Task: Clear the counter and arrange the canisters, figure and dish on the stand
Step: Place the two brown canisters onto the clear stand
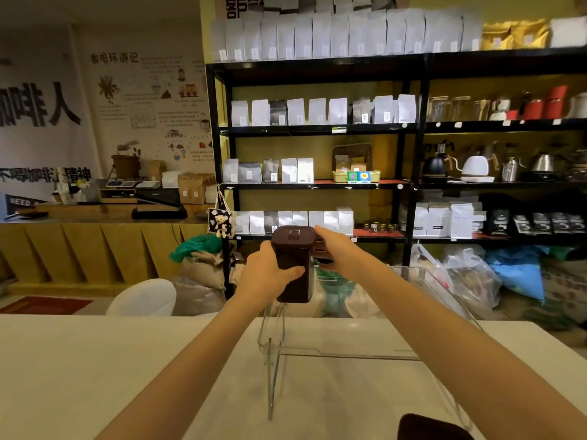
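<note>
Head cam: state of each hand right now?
Left hand: closed around the dark brown canister, holding it above the clear stand.
Right hand: on a second dark object behind the canister; grip cannot be told.

Two bare forearms reach forward, converging toward the centre. The left hand [270, 274] is curled in a grip, thumb pointing right across the front. The right hand [333, 246] sits slightly higher and farther, palm down, fingers closed in a grasp.
</note>
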